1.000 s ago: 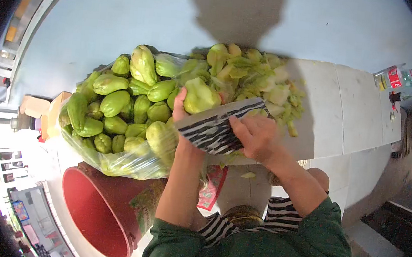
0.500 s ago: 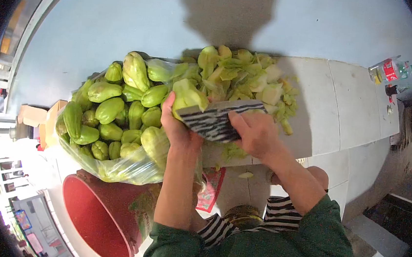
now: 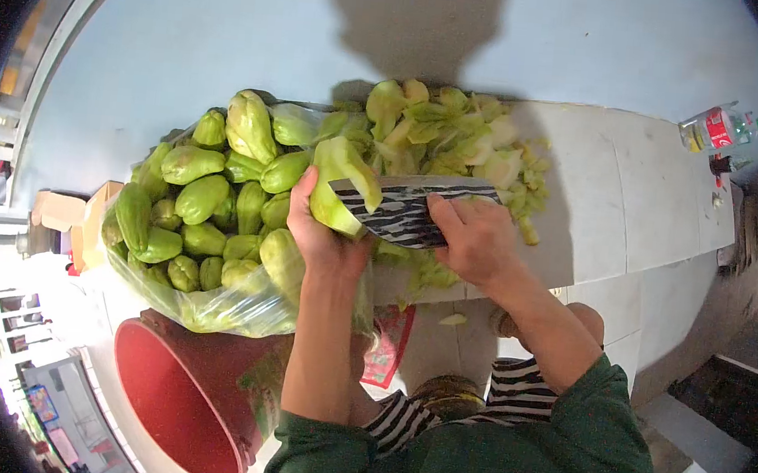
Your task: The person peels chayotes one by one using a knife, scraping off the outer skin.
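Observation:
My left hand (image 3: 320, 240) is closed around a partly peeled chayote (image 3: 336, 162), pale green where the skin is cut away. In my right hand (image 3: 484, 243) is a broad knife (image 3: 404, 210) whose blade carries a black-and-white striped pattern. Its blade lies against the chayote, and a thick strip of peel curls over the edge. Behind the knife, cut peelings (image 3: 442, 132) are heaped on the pale tiled ledge. A clear plastic bag (image 3: 210, 316) full of whole green chayotes (image 3: 202, 203) stands to the left of my hands. The knife's handle is mostly hidden in my grip.
Below the bag, a red bucket (image 3: 168, 398) lies tipped with its mouth facing left. A cardboard box (image 3: 95, 221) is at the left. On the right end of the tiled ledge (image 3: 663, 189) are a plastic bottle (image 3: 718, 128) and a small dark bottle (image 3: 726, 165).
The knife has slid slightly right and up, and the peel strip on the chayote now hangs over the blade. The chayote has turned a little in my left hand.

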Action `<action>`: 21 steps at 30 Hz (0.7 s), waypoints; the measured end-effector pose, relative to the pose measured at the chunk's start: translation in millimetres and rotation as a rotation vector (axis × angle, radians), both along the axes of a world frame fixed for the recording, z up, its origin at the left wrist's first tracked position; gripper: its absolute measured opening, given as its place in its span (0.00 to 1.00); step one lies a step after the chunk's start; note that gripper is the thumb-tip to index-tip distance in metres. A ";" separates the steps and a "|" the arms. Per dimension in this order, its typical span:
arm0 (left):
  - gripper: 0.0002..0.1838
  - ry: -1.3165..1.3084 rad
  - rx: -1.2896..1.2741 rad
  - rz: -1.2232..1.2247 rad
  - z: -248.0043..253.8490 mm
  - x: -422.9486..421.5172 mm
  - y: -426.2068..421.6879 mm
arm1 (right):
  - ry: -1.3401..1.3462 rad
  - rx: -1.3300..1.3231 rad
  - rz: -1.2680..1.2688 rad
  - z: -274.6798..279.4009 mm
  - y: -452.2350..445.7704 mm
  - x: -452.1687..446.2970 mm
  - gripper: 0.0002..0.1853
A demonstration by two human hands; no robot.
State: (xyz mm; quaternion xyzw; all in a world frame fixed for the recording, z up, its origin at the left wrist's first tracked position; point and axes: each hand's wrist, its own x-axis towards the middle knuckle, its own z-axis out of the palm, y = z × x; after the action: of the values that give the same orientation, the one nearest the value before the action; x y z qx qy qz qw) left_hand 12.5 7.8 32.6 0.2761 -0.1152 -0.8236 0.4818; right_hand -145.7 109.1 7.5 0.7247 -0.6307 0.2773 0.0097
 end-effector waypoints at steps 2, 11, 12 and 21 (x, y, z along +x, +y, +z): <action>0.23 0.014 0.006 -0.013 0.5 1.7 -0.8 | 0.004 0.007 0.000 1.3 0.2 0.9 0.31; 0.22 -0.056 0.020 0.003 -5.1 8.6 -3.3 | -0.090 0.175 -0.058 3.4 -6.8 -6.6 0.16; 0.22 -0.055 0.021 0.005 -4.6 7.7 -2.9 | -0.102 0.152 -0.007 13.1 -5.0 -4.8 0.16; 0.24 0.014 -0.080 -0.244 -7.1 9.5 2.5 | -0.224 0.419 -0.248 -2.8 -19.8 -19.7 0.14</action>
State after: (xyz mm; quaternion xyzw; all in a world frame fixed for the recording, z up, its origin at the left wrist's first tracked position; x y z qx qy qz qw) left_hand 21.9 10.3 25.5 0.2348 -0.1776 -0.8727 0.3896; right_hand -165.3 89.3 4.7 0.5929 -0.7554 0.2160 -0.1764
